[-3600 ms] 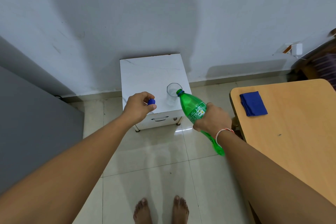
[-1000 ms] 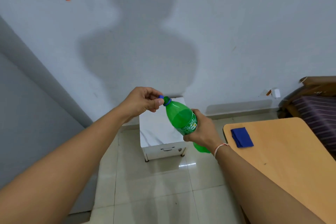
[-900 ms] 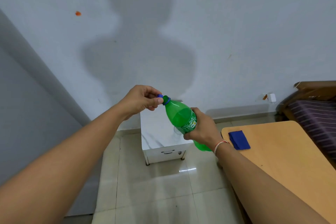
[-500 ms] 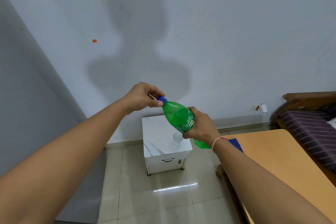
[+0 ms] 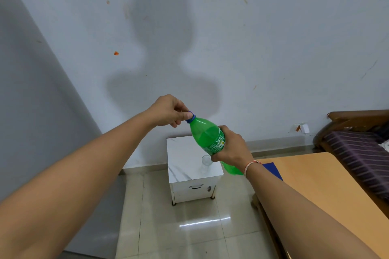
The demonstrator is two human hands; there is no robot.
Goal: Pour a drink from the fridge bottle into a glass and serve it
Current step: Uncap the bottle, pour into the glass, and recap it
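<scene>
Held tilted in the air above the white marble-topped bench (image 5: 183, 153), the green bottle (image 5: 208, 139) is gripped round its label by the right hand (image 5: 231, 149) while the left hand (image 5: 168, 111) pinches its blue cap (image 5: 190, 117), and the glass (image 5: 206, 163) stands near the bench's front right corner.

green bottle (image 5: 207, 135) tilted, capped, glass (image 5: 205, 162) upright

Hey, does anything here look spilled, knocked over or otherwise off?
Nothing stands out. The glass stands upright on the white cabinet, no puddle shows, and the green bottle is merely tilted in the right hand while the left hand pinches its cap.
</scene>
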